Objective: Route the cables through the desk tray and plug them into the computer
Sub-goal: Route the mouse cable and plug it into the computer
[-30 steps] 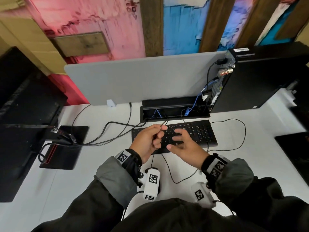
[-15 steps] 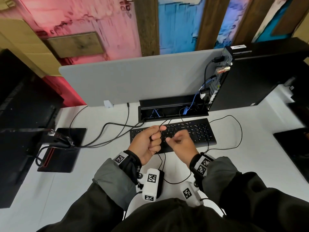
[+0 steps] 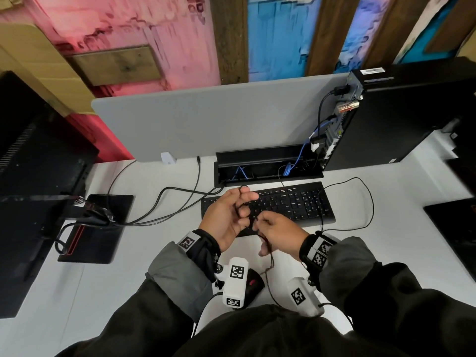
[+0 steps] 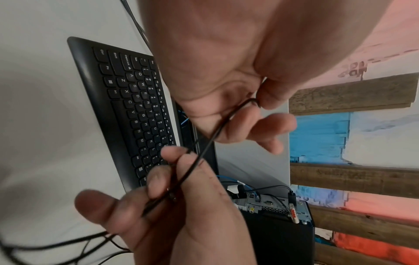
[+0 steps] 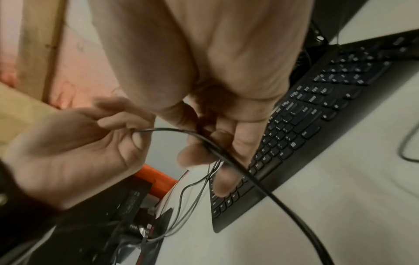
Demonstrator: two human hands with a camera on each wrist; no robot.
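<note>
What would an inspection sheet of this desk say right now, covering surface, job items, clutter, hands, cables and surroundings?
Surface: white desk, grey divider panel along its back.
Job's things: open black cable tray recessed in the desk; black tower computer beside it, rear ports facing the tray; thin black cable.
Clutter: black keyboard; black mouse; black monitor at left.
Hands: left hand and right hand both pinch the thin black cable above the keyboard.
Cables: blue cable runs from tray to computer; black leads cross the desk.
Surroundings: painted pink and blue wall.
</note>
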